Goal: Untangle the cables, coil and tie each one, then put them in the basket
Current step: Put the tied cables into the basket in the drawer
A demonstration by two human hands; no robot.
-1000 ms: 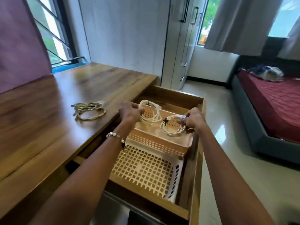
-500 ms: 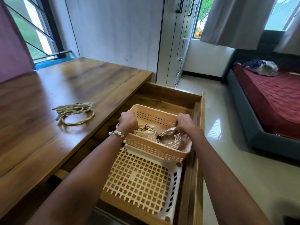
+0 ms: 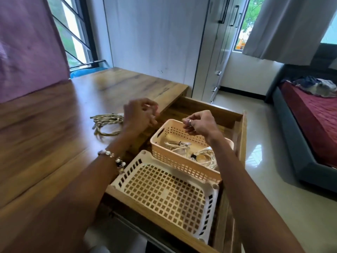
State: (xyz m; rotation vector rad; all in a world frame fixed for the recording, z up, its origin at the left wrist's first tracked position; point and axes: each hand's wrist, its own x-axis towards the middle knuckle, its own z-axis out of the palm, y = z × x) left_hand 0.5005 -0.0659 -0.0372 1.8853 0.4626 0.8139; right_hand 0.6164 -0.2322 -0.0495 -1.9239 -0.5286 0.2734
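A peach perforated basket stands in the open wooden drawer. Two coiled white cables tied with black ties lie inside it, one at the left and one at the right. A third coiled cable, olive-beige, lies on the desk top. My left hand hovers over the desk edge just right of that cable, fingers loosely curled, holding nothing. My right hand hangs above the basket's far rim, fingers curled and empty.
A larger white lattice tray fills the drawer's near part. The wooden desk spreads to the left under a purple curtain. To the right are tiled floor, a wardrobe and a bed with a red cover.
Both hands have let go of the two white coils, which now lie in the basket. Both hands rose; the left one moved toward the olive cable.
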